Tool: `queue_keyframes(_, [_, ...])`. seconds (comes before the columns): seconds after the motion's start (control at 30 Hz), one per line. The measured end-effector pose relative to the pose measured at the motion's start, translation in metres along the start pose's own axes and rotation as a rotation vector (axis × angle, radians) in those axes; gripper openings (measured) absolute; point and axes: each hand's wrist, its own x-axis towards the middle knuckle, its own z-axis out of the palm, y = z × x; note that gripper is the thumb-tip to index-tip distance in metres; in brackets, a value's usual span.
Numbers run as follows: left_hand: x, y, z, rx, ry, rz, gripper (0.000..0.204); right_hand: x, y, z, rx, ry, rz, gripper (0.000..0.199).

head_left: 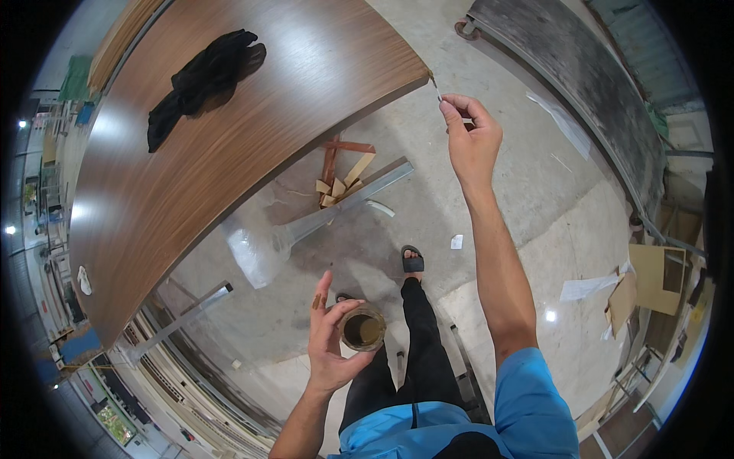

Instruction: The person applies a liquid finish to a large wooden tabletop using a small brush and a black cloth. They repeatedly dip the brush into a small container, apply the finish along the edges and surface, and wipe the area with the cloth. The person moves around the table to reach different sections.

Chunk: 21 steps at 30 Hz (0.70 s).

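Observation:
My right hand (472,135) is closed in a pinch round a thin brush (436,87), whose dark tip touches the near right corner of a wood-grain tabletop (321,69). Close to my body, my left hand (330,344) wraps round a small round jar (364,329) with brownish liquid inside. Its index finger sticks out and bears a brown smear. A crumpled black cloth (200,86) lies on the tabletop, well away from both hands.
Below the table edge, wood offcuts (336,190), a metal bar (375,183) and clear plastic wrap (256,245) lie on the concrete floor. A dark wheeled cart (566,69) stands at the far right. Cardboard (656,279) and paper sheets lie at right; long strips are stacked at lower left.

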Motion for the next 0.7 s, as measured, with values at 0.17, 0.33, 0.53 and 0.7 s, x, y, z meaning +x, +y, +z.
queue_keyframes(0.17, [-0.002, -0.003, 0.0, -0.008, 0.0, 0.008, 0.074, -0.017, -0.002, 0.01, -0.042, -0.219, -0.135, 0.012])
queue_keyframes(0.33, [-0.006, -0.008, 0.0, -0.063, 0.022, 0.002, 0.075, -0.025, -0.004, 0.016, -0.056, -0.081, -0.069, 0.011])
queue_keyframes(0.53, [-0.012, -0.012, -0.003, -0.094, 0.05, -0.001, 0.075, -0.043, -0.017, 0.028, -0.053, -0.204, -0.179, 0.009])
queue_keyframes(0.7, [-0.015, -0.014, -0.008, -0.044, 0.064, 0.022, 0.075, -0.031, -0.016, 0.029, -0.067, -0.078, -0.138, 0.009])
